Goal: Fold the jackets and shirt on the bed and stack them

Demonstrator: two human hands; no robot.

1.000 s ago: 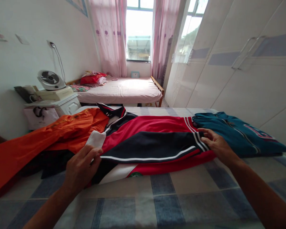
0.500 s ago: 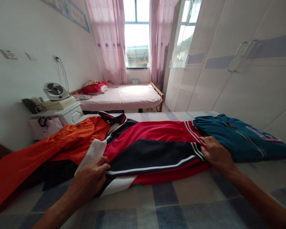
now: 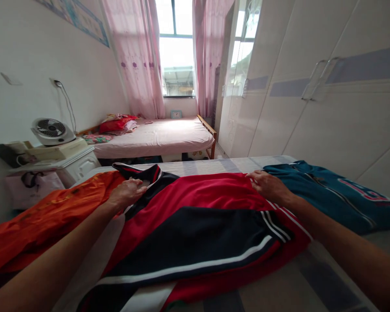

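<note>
The jacket [image 3: 198, 190] looks light and floppy, best held by its ends: right hand [image 3: 268, 185] pinching hem [image 3: 295, 222], left hand [image 3: 126, 193] at collar [image 3: 146, 173], grip unclear.

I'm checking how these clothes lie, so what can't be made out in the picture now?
In the head view:
Orange garment: cut off by the left edge and partly covered by the left forearm.
Green badge on the red-and-navy top: cut off by the bottom edge.
Teal zip jacket: cut off by the right edge.
Striped hem: partly hidden by the right hand.
Clock: too small to read the time.
</note>
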